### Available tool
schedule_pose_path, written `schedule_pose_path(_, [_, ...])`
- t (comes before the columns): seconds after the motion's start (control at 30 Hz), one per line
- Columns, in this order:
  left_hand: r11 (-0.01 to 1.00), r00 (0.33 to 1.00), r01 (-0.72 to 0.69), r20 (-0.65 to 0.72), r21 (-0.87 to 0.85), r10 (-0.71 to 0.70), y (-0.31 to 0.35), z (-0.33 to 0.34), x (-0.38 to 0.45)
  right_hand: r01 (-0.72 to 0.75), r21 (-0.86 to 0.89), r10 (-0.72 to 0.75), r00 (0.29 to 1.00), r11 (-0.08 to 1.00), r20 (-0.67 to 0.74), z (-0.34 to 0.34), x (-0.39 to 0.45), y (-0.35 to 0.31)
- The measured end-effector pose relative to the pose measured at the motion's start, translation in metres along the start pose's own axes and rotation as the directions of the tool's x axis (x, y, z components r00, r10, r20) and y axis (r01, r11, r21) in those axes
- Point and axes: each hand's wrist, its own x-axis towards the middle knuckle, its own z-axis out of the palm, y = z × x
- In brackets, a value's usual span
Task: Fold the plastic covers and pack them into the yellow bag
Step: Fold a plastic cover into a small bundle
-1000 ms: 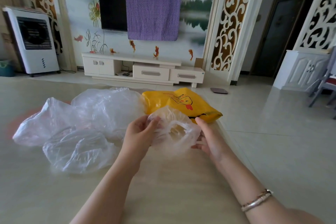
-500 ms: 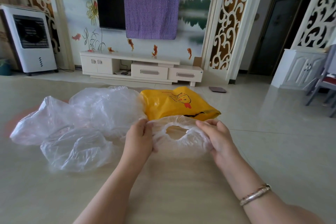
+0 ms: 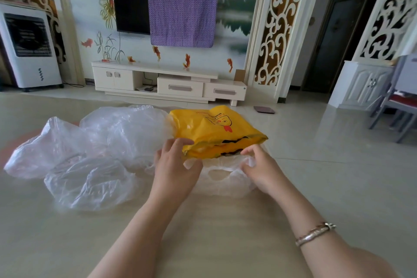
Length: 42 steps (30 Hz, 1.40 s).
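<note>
A yellow bag (image 3: 212, 128) with a chicken print lies on the table, its mouth facing me. A small clear plastic cover (image 3: 222, 178) with an elastic rim lies just in front of that mouth. My left hand (image 3: 174, 165) pinches the cover's left edge, fingers reaching up to the bag's lip. My right hand (image 3: 259, 165) grips the cover's right edge at the bag's opening. More clear plastic covers (image 3: 90, 153) lie crumpled in a loose pile to the left.
The beige table (image 3: 214, 232) ends just right of the bag, with tiled floor beyond. A white TV cabinet (image 3: 167, 81) and an air cooler (image 3: 27, 45) stand at the far wall. A chair (image 3: 399, 101) stands at the right.
Both hands have moved forward with the small cover, from in front of me to the mouth of the yellow bag. The pile at left has stayed put.
</note>
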Motion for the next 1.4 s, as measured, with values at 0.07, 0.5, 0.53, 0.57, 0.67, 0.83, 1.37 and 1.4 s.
schedule_pose_path(0.07, [0.979, 0.980, -0.197, 0.025, 0.061, 0.195, 0.002, 0.001, -0.002, 0.072, -0.192, -0.080, 0.996, 0.979, -0.030, -0.001, -0.004, 0.000])
schedule_pose_path(0.5, [0.847, 0.797, -0.339, 0.604, 0.410, 0.027, -0.002, 0.006, -0.016, 0.316, -0.424, -0.078, 0.868, 0.848, 0.491, -0.009, -0.038, 0.017])
schedule_pose_path(0.53, [0.855, 0.795, -0.338, 0.605, 0.394, 0.035, -0.002, 0.006, -0.016, 0.322, -0.409, -0.093, 0.868, 0.854, 0.488, -0.012, -0.041, 0.019])
schedule_pose_path(0.57, [0.869, 0.802, -0.328, 0.596, 0.372, 0.048, -0.003, 0.006, -0.014, 0.332, -0.384, -0.122, 0.869, 0.861, 0.479, -0.013, -0.042, 0.020])
schedule_pose_path(0.67, [0.919, 0.849, -0.305, 0.508, 0.248, 0.145, -0.006, 0.009, -0.010, 0.381, -0.272, -0.259, 0.882, 0.884, 0.395, -0.017, -0.048, 0.021])
schedule_pose_path(0.83, [0.939, 0.905, -0.333, 0.310, 0.086, 0.292, -0.009, 0.004, -0.005, 0.465, -0.201, -0.396, 0.867, 0.862, 0.303, -0.024, -0.050, 0.013])
schedule_pose_path(1.37, [0.979, 0.924, -0.203, 0.326, -0.023, 0.199, -0.008, 0.005, -0.008, 0.137, 0.010, -0.136, 0.987, 0.991, -0.084, -0.007, -0.031, 0.007])
schedule_pose_path(1.4, [0.986, 0.940, -0.160, 0.299, -0.041, 0.165, -0.009, 0.005, -0.007, 0.112, 0.032, -0.109, 0.990, 0.993, -0.088, -0.005, -0.029, 0.006])
